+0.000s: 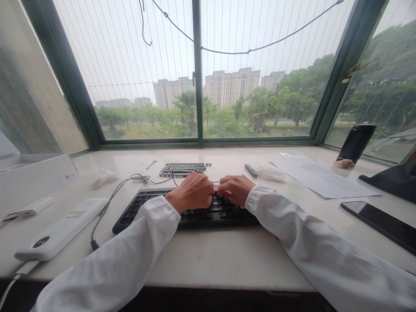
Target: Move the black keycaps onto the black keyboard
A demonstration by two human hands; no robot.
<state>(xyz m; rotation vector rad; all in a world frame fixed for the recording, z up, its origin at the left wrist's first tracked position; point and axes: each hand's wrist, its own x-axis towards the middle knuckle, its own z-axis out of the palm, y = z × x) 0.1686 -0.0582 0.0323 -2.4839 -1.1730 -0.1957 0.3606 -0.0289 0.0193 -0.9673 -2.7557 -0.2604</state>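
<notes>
A black keyboard (136, 203) lies on the pale sill in front of me, with its right part bared to dark key sockets in places. My left hand (196, 190) is closed in a fist over the middle of the keyboard; what it grips is hidden. Close beside it, my right hand (236, 189) has its fingers bent and pressed together at the keys. A small reddish spot shows between the two hands, too small to name. Behind the keyboard lie several rows of loose black keycaps (185, 169).
A grey cable (112, 203) loops at the left, near a white power bank (61, 229) and a white box (35, 173). Paper sheets (321, 175), a dark pen-like item (251, 170) and a phone (383, 223) lie at the right. A dark upright device (355, 141) leans by the window.
</notes>
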